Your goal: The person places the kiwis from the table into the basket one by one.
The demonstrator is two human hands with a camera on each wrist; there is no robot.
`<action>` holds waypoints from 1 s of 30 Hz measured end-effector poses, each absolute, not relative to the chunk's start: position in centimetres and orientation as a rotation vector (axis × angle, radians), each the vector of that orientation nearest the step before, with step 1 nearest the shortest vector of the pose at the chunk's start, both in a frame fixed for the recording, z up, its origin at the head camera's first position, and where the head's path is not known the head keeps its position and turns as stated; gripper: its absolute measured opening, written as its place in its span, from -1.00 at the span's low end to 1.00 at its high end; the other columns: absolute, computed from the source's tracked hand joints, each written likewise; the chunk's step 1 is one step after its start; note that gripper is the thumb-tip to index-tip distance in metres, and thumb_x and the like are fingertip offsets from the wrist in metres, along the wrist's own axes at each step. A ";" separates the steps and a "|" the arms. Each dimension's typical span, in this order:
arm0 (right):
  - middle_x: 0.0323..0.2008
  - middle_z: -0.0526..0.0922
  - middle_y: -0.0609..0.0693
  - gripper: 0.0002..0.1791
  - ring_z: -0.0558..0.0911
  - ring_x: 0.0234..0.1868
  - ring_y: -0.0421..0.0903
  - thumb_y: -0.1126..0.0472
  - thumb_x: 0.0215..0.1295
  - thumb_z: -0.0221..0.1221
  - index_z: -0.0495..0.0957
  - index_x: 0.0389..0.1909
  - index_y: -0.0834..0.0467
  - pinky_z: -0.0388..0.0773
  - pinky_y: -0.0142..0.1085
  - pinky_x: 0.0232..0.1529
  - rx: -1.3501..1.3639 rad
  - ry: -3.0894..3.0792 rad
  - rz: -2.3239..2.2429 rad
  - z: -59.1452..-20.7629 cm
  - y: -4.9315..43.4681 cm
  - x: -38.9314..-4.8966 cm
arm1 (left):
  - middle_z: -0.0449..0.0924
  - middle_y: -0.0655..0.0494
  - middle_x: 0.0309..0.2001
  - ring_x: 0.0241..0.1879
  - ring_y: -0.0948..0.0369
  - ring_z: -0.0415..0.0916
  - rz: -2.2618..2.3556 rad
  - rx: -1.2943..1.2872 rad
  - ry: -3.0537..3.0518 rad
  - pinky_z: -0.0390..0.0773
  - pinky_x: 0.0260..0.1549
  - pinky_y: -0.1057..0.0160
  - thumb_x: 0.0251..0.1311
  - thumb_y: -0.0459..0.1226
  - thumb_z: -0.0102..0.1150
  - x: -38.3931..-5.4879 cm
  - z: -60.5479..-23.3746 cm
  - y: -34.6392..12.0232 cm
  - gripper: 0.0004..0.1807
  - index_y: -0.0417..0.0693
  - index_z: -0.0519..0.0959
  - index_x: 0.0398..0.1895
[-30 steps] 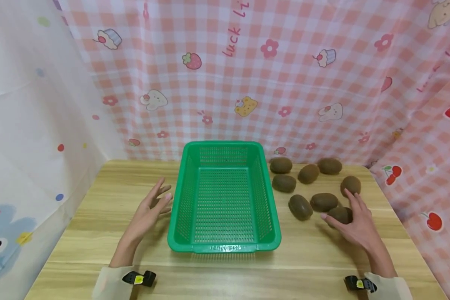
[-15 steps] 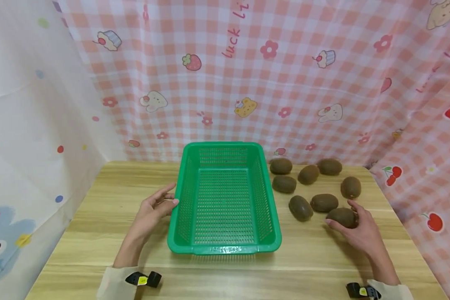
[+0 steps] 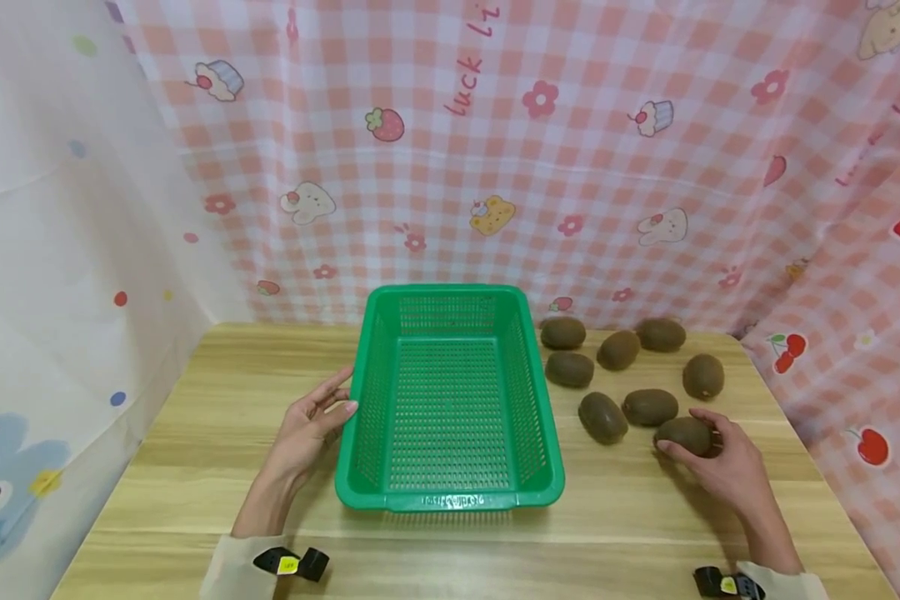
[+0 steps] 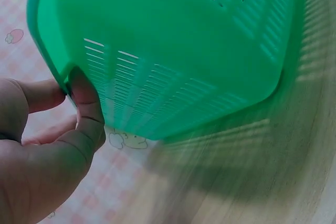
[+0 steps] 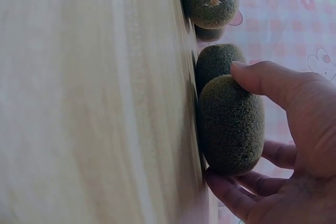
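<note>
A green plastic basket [image 3: 450, 501] with perforated walls stands on the wooden table, with nothing in it. My left hand [image 3: 309, 429] pinches its left rim between thumb and fingers, as the left wrist view shows close up. At the right, my right hand [image 3: 731, 462] grips the nearest brown kiwi [image 5: 232, 124], thumb on one end and fingers at the other; the fruit appears to lie on the table. Just behind it is another kiwi [image 3: 650, 407], and one more kiwi [image 3: 602, 417] lies to the left.
Several other kiwis lie toward the back right, among them one kiwi [image 3: 703, 377] near the right edge and one kiwi [image 3: 569, 369] beside the basket. A checked curtain [image 3: 435, 167] hangs behind the wooden table [image 3: 232, 400].
My left hand has moved right and taken hold of the basket's rim. My right hand has drawn back slightly and closed its fingers on the nearest kiwi.
</note>
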State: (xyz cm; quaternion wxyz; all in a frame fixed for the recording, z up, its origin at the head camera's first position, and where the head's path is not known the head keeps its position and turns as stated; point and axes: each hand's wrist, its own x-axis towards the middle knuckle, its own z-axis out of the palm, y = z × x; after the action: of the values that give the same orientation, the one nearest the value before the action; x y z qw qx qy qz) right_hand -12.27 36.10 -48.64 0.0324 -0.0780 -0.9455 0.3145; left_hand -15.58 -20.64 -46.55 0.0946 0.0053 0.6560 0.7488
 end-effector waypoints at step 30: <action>0.32 0.49 0.33 -0.11 0.61 0.14 0.34 -0.20 0.18 0.44 0.40 0.41 0.18 0.42 -0.70 -0.25 -0.184 -2.808 1.008 -46.5 35.4 -11.9 | 0.57 0.29 -0.06 -0.16 0.44 0.54 2.210 -0.062 1.995 0.63 -0.18 0.46 0.41 -0.35 0.22 -15.6 -46.6 -20.2 -0.32 -0.02 0.27 0.56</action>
State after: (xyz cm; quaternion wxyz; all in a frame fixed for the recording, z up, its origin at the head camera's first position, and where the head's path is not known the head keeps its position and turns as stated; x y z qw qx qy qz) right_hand -11.95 35.42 -46.52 0.0762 -0.0614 -0.9367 0.3363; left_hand -15.60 -20.23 -46.59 0.0819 -0.0209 0.6676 0.7397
